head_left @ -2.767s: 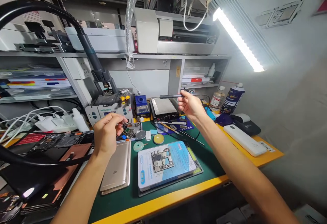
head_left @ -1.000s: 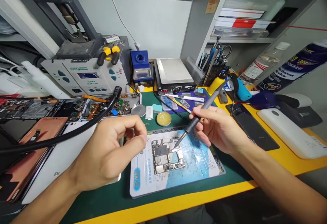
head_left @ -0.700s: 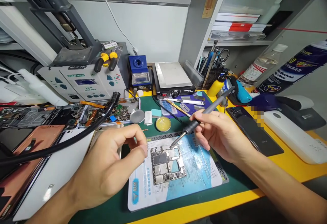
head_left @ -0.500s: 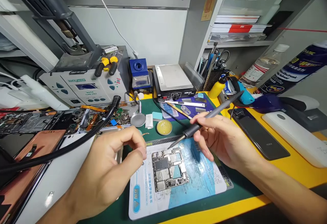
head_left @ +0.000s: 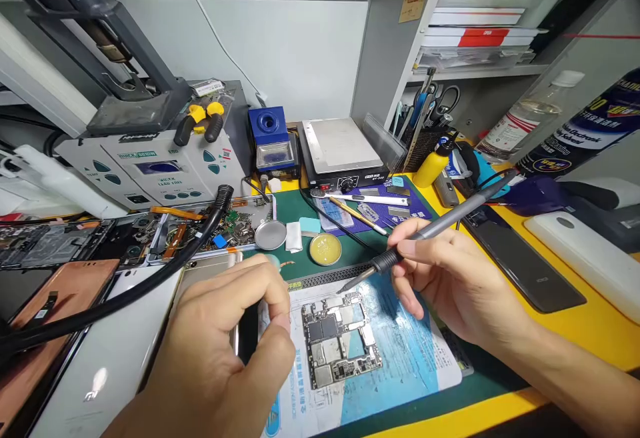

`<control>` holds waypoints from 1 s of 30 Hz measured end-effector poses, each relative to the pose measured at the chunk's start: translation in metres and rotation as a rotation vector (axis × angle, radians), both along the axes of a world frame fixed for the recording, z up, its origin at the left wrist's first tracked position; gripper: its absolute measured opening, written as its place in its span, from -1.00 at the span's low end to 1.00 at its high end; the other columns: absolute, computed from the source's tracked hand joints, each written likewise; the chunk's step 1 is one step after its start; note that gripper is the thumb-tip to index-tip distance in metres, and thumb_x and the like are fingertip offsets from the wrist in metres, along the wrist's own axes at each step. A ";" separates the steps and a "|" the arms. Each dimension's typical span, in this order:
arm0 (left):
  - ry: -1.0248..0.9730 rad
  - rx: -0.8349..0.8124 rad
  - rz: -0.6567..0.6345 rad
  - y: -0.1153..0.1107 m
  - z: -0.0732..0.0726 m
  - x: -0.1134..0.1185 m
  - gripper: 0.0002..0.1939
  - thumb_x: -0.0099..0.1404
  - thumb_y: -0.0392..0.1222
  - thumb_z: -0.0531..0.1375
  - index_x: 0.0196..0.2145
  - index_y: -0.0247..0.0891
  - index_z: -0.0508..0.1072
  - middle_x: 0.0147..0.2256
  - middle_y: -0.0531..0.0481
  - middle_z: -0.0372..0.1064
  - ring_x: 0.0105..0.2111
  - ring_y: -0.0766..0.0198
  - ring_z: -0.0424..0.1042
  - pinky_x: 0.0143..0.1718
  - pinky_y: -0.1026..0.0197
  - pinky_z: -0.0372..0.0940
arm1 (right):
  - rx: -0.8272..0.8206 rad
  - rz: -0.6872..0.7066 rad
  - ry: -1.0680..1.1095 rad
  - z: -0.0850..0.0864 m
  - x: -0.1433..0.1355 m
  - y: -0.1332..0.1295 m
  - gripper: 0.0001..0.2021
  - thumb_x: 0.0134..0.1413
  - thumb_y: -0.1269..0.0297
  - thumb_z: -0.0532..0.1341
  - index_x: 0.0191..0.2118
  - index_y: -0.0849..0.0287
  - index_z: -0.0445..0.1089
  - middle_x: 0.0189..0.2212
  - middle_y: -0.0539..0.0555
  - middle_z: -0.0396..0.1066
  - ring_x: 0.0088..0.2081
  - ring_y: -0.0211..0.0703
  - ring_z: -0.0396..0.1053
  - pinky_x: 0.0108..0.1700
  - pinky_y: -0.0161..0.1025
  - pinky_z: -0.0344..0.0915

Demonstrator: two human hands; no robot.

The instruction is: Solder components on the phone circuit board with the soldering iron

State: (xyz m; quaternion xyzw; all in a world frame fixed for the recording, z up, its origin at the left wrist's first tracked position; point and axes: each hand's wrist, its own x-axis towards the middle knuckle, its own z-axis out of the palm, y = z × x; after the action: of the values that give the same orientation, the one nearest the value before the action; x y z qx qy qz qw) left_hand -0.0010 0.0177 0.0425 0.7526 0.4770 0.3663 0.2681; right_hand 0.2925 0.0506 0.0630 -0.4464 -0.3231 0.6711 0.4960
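Two hands are before us over the desk (head_left: pixel 600 338), each with its own grip. In the right hand (head_left: pixel 455 271) we find a soldering iron (head_left: pixel 435 228), the grip closed round it: thumb and forefinger press the shaft near its ribbed front, while the other fingers curl loosely below with gaps between them. The iron slants down to our left, and its tip points just beyond the far edge of the circuit board (head_left: pixel 327 348); we cannot tell whether the tip touches anything there.

The left hand (head_left: pixel 215 338) is beside the board's left side. Its grip is nearly closed, the fingers bent inward and the thumb up against the forefinger, but we cannot tell whether something small is pinched between the tips.

The board lies flat on a blue-and-white pad (head_left: pixel 415 371), which sits over a green mat (head_left: pixel 290 206). Beyond the pad we see an open tin of yellow paste (head_left: pixel 325 250) and a grey lid (head_left: pixel 271 235), with a folded white wipe (head_left: pixel 294 238) between them. A gold phone (head_left: pixel 205 278) lies partly hidden behind the left hand, and a black hose (head_left: pixel 165 271) crosses above a white phone (head_left: pixel 100 351).
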 end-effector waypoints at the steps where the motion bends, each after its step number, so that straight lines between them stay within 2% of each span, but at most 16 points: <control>1: 0.042 0.029 -0.009 -0.001 0.000 0.000 -0.73 0.47 -0.36 0.19 -0.36 -0.02 0.43 -0.40 0.09 0.55 -0.28 0.08 0.66 -0.35 0.08 0.39 | -0.001 -0.005 -0.001 0.000 0.000 0.000 -0.78 -0.16 0.37 0.73 -0.42 0.10 0.74 -0.65 0.01 0.59 -0.74 -0.20 0.49 -0.67 -0.40 0.39; 9: 0.183 0.174 -0.026 -0.002 0.001 0.006 -0.69 0.53 -0.41 0.13 -0.33 -0.03 0.37 -0.35 0.12 0.55 -0.32 0.22 0.65 -0.37 0.14 0.40 | -0.010 -0.008 -0.023 0.003 0.000 -0.002 -0.74 -0.19 0.36 0.74 -0.46 0.12 0.68 -0.65 -0.01 0.58 -0.74 -0.22 0.49 -0.68 -0.42 0.42; 20: 0.222 0.198 -0.008 -0.003 0.000 0.005 -0.70 0.54 -0.38 0.13 -0.34 -0.02 0.37 -0.34 0.10 0.56 -0.33 0.23 0.65 -0.41 0.13 0.38 | -0.005 -0.017 -0.043 0.002 0.000 -0.003 -0.75 -0.16 0.37 0.74 -0.42 0.13 0.70 -0.64 -0.01 0.59 -0.73 -0.23 0.50 -0.67 -0.43 0.43; 30: 0.229 0.204 -0.027 -0.001 -0.001 0.005 -0.69 0.54 -0.40 0.11 -0.33 -0.03 0.38 -0.32 0.10 0.58 -0.32 0.23 0.66 -0.39 0.13 0.38 | -0.023 -0.009 -0.038 0.004 -0.002 -0.001 -0.75 -0.20 0.39 0.73 -0.47 0.13 0.67 -0.65 0.00 0.57 -0.73 -0.25 0.47 -0.68 -0.43 0.43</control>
State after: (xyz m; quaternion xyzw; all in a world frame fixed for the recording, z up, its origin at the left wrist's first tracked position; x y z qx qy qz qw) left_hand 0.0037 0.0170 0.0420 0.8190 0.4549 0.3209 0.1390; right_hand 0.2901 0.0495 0.0671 -0.4665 -0.3226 0.6638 0.4875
